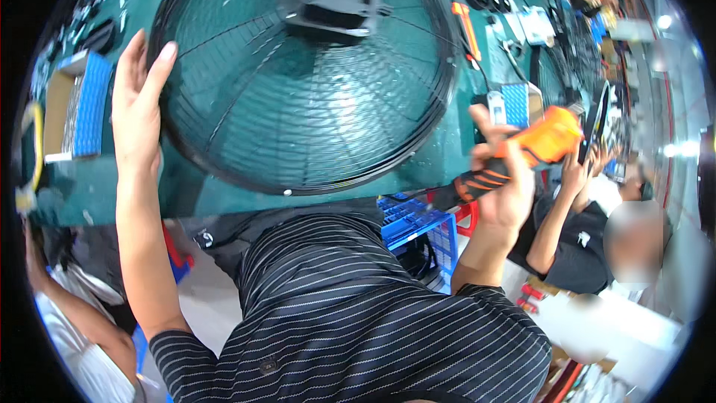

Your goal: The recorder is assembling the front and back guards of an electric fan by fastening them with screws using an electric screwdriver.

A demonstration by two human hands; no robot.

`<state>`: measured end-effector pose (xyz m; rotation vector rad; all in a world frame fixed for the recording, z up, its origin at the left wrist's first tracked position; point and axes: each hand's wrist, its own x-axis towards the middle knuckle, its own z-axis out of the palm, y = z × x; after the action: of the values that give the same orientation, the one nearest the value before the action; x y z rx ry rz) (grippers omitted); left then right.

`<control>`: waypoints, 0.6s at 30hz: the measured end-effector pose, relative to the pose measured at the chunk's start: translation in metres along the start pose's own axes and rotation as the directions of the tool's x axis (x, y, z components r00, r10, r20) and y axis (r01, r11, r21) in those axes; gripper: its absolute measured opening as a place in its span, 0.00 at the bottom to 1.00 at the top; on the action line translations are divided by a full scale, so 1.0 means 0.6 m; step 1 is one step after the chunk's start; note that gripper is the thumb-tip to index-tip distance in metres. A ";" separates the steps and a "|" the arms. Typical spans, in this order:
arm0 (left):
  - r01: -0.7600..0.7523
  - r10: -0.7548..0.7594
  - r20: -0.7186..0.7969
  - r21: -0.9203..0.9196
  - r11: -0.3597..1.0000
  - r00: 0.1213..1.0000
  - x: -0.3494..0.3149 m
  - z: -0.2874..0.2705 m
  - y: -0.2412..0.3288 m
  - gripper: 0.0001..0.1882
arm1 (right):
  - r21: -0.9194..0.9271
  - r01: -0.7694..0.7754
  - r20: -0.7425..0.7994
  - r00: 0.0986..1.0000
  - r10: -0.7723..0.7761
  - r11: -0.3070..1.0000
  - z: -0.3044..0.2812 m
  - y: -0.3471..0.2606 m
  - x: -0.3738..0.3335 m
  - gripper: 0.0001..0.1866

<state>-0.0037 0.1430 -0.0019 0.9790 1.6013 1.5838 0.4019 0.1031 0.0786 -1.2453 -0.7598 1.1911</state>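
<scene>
A large round black wire fan guard (298, 116) lies on the green work table. At its far middle sits a square black motor housing (328, 0). My left hand (138, 116) is beside the guard's left rim, fingers stretched and thumb apart, holding nothing; whether it touches the rim I cannot tell. To the right of the guard, my right hand (507, 186) is wrapped around an orange and black electric screwdriver (548, 138), raised over the table's front edge and slightly blurred.
A blue-and-tan box of small parts (89, 104) stands at the left. Another blue box (514, 101) and an orange-handled tool (466, 30) lie at the right. Black parts line the far edge. Co-workers sit on both sides, one (574, 246) close at the right. A blue crate (440, 239) stands below the table.
</scene>
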 end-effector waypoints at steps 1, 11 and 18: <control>-0.018 0.018 0.023 0.005 1.000 1.000 0.004 0.002 -0.002 0.36 | -0.157 -0.013 0.032 0.999 0.019 0.987 -0.005 0.013 -0.014 0.15; -0.019 0.030 -0.086 0.130 0.991 0.996 -0.138 0.049 0.029 0.34 | -0.116 -0.198 0.286 0.932 0.224 0.973 -0.013 0.013 0.060 0.19; -0.334 0.364 -0.038 0.315 0.888 0.931 -0.189 -0.016 0.033 0.31 | 0.157 -0.200 0.343 0.930 0.137 0.967 -0.049 -0.014 0.167 0.23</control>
<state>0.0452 0.0392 0.0130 1.4448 1.8532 1.6664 0.4577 0.1904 0.0641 -0.9782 -0.7703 1.6029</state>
